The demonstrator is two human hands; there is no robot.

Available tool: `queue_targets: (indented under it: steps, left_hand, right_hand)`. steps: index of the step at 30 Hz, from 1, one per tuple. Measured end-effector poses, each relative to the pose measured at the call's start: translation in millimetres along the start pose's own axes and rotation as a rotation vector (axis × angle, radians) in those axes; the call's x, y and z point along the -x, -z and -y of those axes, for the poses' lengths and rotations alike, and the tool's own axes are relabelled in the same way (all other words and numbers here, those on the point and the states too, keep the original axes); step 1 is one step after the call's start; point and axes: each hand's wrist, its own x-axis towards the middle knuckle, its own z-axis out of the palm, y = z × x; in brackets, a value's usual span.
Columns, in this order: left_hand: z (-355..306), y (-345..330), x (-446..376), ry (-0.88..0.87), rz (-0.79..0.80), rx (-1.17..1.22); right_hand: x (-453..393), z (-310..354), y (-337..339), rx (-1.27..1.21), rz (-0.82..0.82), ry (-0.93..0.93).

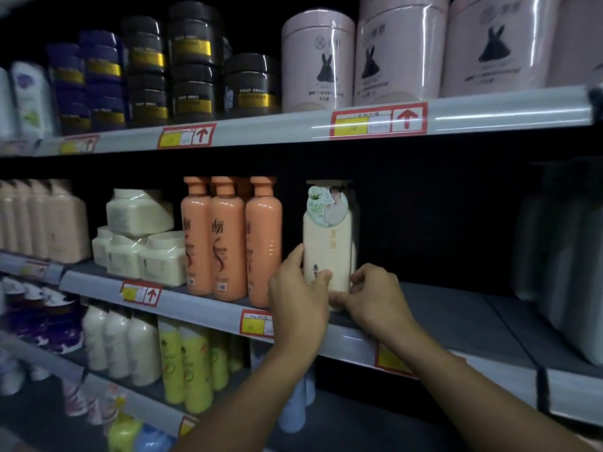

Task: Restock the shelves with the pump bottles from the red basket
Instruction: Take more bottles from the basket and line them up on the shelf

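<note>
Now the placing step: left hand [298, 288] and right hand [375, 293] grip the cream bottle [328, 249] on the middle shelf [440, 308], fingers curled round its base. Next, probably nudge it toward nine o'clock beside the orange bottles [228, 236].

Your hands are on a cream pump bottle [328, 252] of smooth, matt-looking plastic with a printed paper sticker. Beside it you see glossy orange plastic bottles [228, 239]. The shelf edge [489, 114] above looks like smooth, shiny plastic strip.
</note>
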Motion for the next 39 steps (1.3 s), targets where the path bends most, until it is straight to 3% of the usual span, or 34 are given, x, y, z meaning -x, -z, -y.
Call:
queue_targets:
  steps: [14,20,23,28,34,39]
  left_hand:
    - [1.9,-9.4,6.2,0.043,-0.047,0.012]
    - [-27.1,-5.5,30.8,0.013,-0.03,0.043]
    - [-49.4,-9.0,55.0,-0.036,0.022,0.076]
    - [-71.5,-39.0,150.9,0.065,0.25,0.202]
    - [-65.3,-69.1,316.8,0.146,0.512,0.302]
    - [-39.3,-76.6,459.6,0.272,0.712,0.25]
  right_hand:
    - [8.4,2.7,-8.5,-0.011,-0.029,0.032]
    - [32.3,-0.9,16.7,-0.137,-0.249,0.265]
    - [62.8,-18.5,45.2,-0.208,-0.336,0.247]
    - [156.9,-83.7,94.1,-0.227,-0.285,0.126]
    - [292.7,-200.7,156.8,0.013,-0.207,0.006]
    - [399.7,-306.6,210.4,0.262,-0.344,-0.212]
